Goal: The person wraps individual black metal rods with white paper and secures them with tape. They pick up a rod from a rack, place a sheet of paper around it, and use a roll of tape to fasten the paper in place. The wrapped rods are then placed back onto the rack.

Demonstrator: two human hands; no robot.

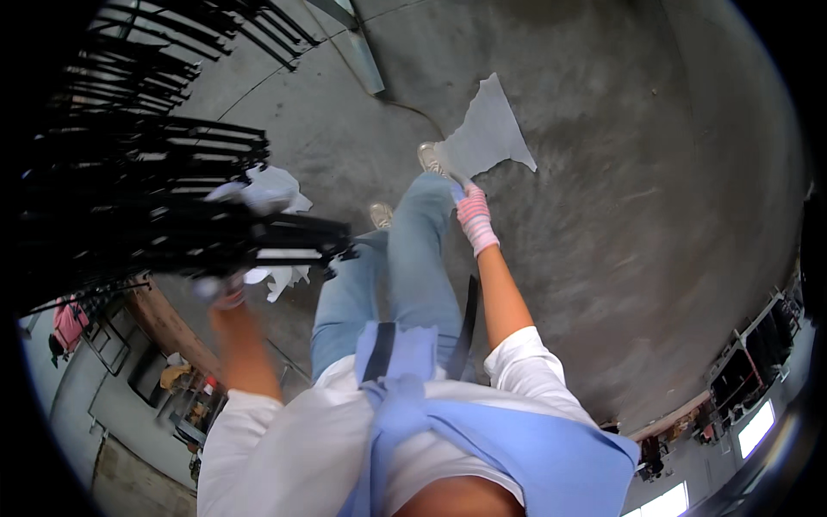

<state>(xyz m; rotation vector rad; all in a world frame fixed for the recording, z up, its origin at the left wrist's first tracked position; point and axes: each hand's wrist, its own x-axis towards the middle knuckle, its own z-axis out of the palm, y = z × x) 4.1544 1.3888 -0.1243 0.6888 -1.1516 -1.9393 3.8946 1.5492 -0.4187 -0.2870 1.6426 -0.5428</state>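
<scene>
My left hand (222,291), in a pale glove with a pinkish cuff, is smeared by motion at the lower side of a stack of black slatted metal frames (198,237). The dark bars partly cover its fingers, so its grip cannot be made out. My right hand (475,217), in a pink-and-white striped glove with a pale bluish part near the fingers, hangs beside my right knee. Just beyond its fingertips is a torn, pale grey sheet (491,133); whether the hand touches it is unclear.
More black slatted frames (172,39) rise at the far left. Crumpled white scraps (280,189) lie beside the stack. A metal beam end (366,60) and a thin cable (418,112) are on the concrete floor (620,198) ahead. Shelving with goods (749,353) lines the right wall.
</scene>
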